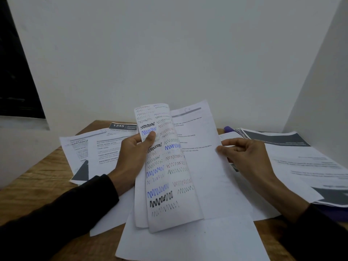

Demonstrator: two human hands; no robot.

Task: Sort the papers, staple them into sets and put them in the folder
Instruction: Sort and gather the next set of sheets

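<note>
Papers: scribble sheet (pixel 165 166) is curled back in my left hand (pixel 131 153), thumb clamped on its face, probably to expose the printed page (pixel 203 147) behind for sorting. My right hand (pixel 243 157) pinches that page's right edge. Both are held just above the loose sheets (pixel 105 147) on the table (pixel 35 178). Purple folder (pixel 228 129) seems to lie under the right stack (pixel 301 162), near my right hand. No stapler visible.

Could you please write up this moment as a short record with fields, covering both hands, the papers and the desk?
left hand: left hand grips the scribbled sheet, curled lengthwise, with sheets behind it
right hand: right hand pinches the right edge of the printed sheet
desk: wooden desk strewn with papers
left pile: printed pages, one headed 1345
right pile: stack with dark banners over something purple
stapler: not visible
</note>
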